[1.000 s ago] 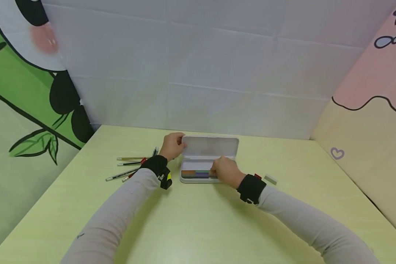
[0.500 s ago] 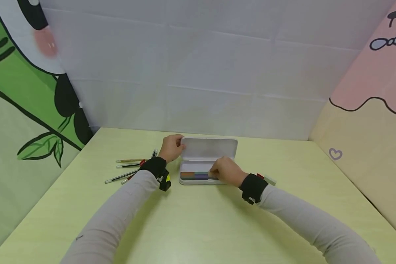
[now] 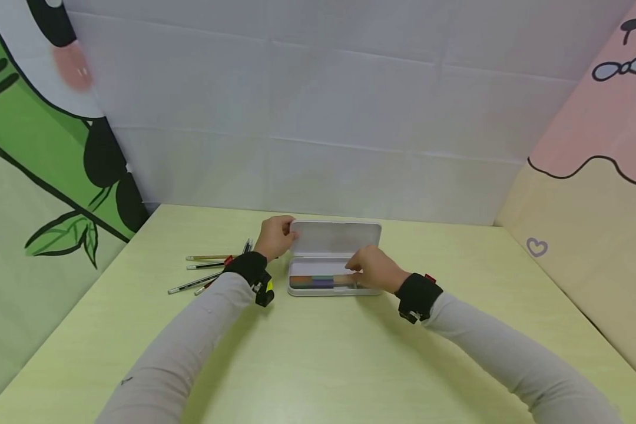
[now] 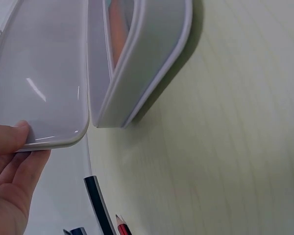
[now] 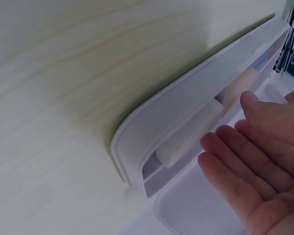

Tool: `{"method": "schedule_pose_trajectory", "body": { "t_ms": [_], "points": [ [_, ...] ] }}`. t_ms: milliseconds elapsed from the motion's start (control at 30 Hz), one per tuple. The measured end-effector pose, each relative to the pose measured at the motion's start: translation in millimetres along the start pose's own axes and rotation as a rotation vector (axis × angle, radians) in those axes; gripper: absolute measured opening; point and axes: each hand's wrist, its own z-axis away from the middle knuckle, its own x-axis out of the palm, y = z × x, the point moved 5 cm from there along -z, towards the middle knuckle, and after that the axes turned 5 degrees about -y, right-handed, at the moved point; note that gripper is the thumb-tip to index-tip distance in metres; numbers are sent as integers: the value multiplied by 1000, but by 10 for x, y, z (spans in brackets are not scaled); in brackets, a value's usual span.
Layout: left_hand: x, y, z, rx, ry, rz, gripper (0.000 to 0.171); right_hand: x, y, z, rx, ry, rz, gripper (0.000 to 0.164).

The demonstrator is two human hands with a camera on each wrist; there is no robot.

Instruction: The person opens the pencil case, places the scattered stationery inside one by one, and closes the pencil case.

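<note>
White lid (image 3: 335, 237) pinched in the left hand (image 3: 274, 237), the right hand (image 3: 376, 270), loose and empty, has shifted rightward.

You face a pale yellow table (image 3: 403, 359) with a soft glare (image 3: 318, 386), backed by a creased whitish sheet (image 3: 323, 106). On your left is a green cartoon wall (image 3: 37, 141) with leaves (image 3: 58, 235); on your right, a pink-and-cream wall (image 3: 588, 212) bears a purple heart (image 3: 537, 247).

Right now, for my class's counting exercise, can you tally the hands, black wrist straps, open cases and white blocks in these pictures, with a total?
Hands (left hand and right hand): 2
Black wrist straps: 2
Open case: 1
White block in the case: 1
Total: 6
</note>
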Motion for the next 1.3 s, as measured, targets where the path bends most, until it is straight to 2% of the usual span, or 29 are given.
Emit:
{"method": "schedule_pose_trajectory", "body": {
  "t_ms": [100,233,367,467,733,1100,1300],
  "points": [
    [2,-6,1,-8,-1,7,22,-37,26,29,0,-6,2,16],
    [6,-8,1,-5,-2,10,21,-91,97,96,45,-10,-23,3],
    [16,-15,-10,6,-5,15,21,-132,229,198,126,-16,-38,15],
    [19,-32,-17,11,-4,16,23,-155,330,290,156,-5,-25,18],
    [46,-79,-48,3,-7,19,25,-229,572,550,214,23,-37,20],
    [67,-118,-74,11,-11,12,26,-307,829,876,370,-9,-27,21],
    [64,-117,-85,18,-4,3,25,-301,922,1009,410,-40,-18,18]
  ]
}}
